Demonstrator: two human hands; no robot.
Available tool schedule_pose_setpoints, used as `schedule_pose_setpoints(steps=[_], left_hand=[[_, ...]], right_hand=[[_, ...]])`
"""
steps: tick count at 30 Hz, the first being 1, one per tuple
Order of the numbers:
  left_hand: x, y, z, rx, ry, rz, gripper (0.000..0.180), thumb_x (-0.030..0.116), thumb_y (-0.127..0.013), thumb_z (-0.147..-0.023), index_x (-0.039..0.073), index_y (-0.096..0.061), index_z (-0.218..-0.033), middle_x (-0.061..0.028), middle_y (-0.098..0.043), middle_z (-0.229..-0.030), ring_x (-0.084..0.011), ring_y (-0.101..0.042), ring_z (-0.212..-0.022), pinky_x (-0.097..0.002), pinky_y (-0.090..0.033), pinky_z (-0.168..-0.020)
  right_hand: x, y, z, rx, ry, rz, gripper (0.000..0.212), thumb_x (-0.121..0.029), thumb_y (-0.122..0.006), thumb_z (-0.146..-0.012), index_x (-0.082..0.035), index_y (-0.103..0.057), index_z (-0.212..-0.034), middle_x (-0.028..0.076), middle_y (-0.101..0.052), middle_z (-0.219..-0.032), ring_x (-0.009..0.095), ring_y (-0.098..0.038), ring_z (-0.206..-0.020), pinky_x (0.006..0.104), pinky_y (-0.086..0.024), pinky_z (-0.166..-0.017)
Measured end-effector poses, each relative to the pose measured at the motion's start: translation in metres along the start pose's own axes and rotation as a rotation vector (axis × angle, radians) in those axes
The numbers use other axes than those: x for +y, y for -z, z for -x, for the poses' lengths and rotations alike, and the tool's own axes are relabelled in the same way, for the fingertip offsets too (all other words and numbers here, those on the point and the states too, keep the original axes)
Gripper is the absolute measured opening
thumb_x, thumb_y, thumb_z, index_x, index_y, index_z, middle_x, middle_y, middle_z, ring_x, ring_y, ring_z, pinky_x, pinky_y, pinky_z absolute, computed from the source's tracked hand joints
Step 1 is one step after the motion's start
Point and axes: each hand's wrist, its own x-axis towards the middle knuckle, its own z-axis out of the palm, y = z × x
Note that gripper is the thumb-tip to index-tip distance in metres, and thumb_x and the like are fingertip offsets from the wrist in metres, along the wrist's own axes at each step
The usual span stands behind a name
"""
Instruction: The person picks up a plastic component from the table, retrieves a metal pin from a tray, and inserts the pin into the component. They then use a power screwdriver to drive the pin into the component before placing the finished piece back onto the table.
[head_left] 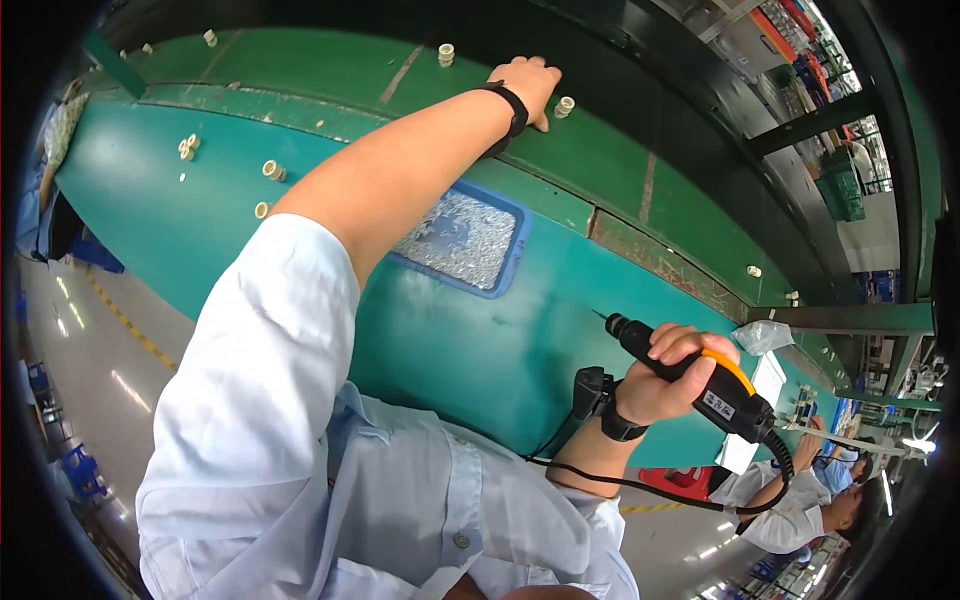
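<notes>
My left hand [527,84] reaches across the green conveyor belt [610,150], thumb apart from the fingers, and nothing shows in it. Close to its thumb stands a small cream cylindrical part [565,106]; a similar cream part [446,55] stands farther left on the belt. My right hand [675,372] is wrapped round a black and orange electric screwdriver [715,385]. The screwdriver's thin bit points left over the teal table [420,340], and its cord loops down to my forearm. Below my left forearm lies a blue tray [518,245] of small silvery pieces, partly hidden by the arm.
More cream parts [273,170] stand on the table at left. A metal ledge [660,265] separates table and belt. At right are a clear plastic bag [762,336], white paper [768,385] and a seated person [790,505]. A dark green post [840,320] rises there.
</notes>
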Motion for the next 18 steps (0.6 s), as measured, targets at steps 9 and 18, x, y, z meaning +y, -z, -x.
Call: schedule_pose_setpoints(steps=[9, 18], left_hand=[[0.052, 0.032, -0.005, -0.120, -0.187, 0.215, 0.015, 0.009, -0.068, -0.067, 0.009, -0.068, -0.082, -0.0148, -0.065, -0.077, -0.0334, -0.063, -0.079, -0.0413, -0.051, -0.071], [0.076, 0.138, 0.247, -0.582, -0.368, 0.557, 0.014, 0.006, -0.060, -0.076, 0.000, -0.057, -0.089, -0.0149, -0.054, -0.085, -0.0342, -0.058, -0.077, -0.0431, -0.048, -0.066]], right_hand=[[-0.001, 0.000, 0.006, -0.032, 0.011, 0.004, 0.024, -0.025, -0.055, -0.089, -0.005, -0.048, -0.097, 0.002, -0.042, -0.058, 0.011, -0.040, -0.047, 0.0248, -0.035, -0.047], [0.000, 0.012, 0.002, -0.071, -0.022, -0.033, 0.025, -0.028, -0.051, -0.090, -0.004, -0.049, -0.099, 0.002, -0.041, -0.058, 0.012, -0.041, -0.049, 0.0261, -0.034, -0.048]])
